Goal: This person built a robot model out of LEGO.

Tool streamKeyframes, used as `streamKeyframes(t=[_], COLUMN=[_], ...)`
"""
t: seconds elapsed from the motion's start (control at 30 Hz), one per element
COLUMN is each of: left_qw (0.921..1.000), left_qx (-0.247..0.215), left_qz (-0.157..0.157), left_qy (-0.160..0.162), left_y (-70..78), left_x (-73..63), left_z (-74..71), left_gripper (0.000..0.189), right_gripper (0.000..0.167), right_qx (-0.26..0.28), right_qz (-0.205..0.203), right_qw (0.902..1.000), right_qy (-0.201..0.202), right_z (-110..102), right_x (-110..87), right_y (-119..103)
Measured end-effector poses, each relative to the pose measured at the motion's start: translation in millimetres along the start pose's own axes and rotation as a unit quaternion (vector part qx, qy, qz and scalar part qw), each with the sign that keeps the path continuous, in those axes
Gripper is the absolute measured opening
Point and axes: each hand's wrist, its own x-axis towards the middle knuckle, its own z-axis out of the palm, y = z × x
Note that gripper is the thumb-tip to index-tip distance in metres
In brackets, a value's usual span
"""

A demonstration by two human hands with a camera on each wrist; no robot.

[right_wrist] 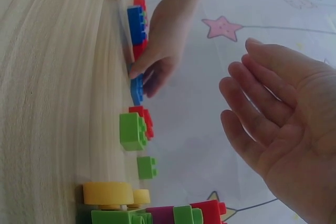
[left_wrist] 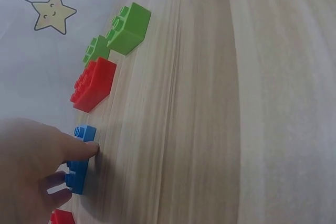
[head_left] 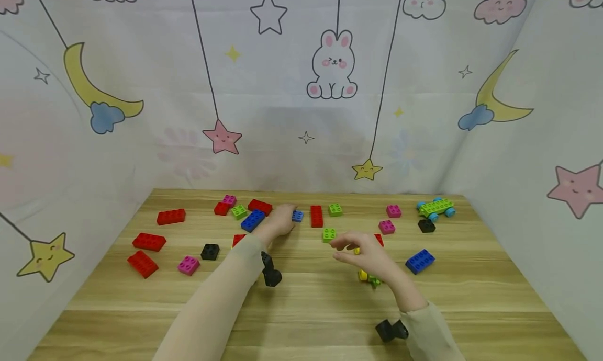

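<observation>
My left hand reaches to the back middle of the table and pinches a blue toy brick. The thumb lies along one side of it and the fingers round the other; part of the brick is hidden behind them. My right hand hovers over the table with nothing in it, palm in view and fingers loosely bent. Below it, partly covered, is a yellow-wheeled toy vehicle with green, magenta and red bricks. To the right of the pinched brick lie a red brick and green bricks.
Several red bricks, a black brick and a magenta brick lie at the left. On the right are a blue brick, magenta bricks and a green blue-wheeled base. A printed curtain hangs behind the table.
</observation>
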Motion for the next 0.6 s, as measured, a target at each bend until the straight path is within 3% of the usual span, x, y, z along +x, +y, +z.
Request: streamKeyframes(t=[0.33, 0.6], left_qw=[0.9995, 0.9993], left_qx=[-0.024, -0.037], left_qz=[-0.018, -0.004], left_qy=[0.011, 0.007], left_y=[2.7, -1.7], left_x=[-4.2, -2.2], left_z=[-3.0, -2.3], left_gripper=[0.045, 0.038], right_gripper=[0.025, 0.024], right_qx=[-0.005, -0.011], right_qz=[0.003, 0.008], right_qw=[1.0, 0.9999], right_qy=[0.003, 0.008], right_z=[-1.0, -1.4], right_x=[-0.1, -0.2], right_y=[1.1, 0.8])
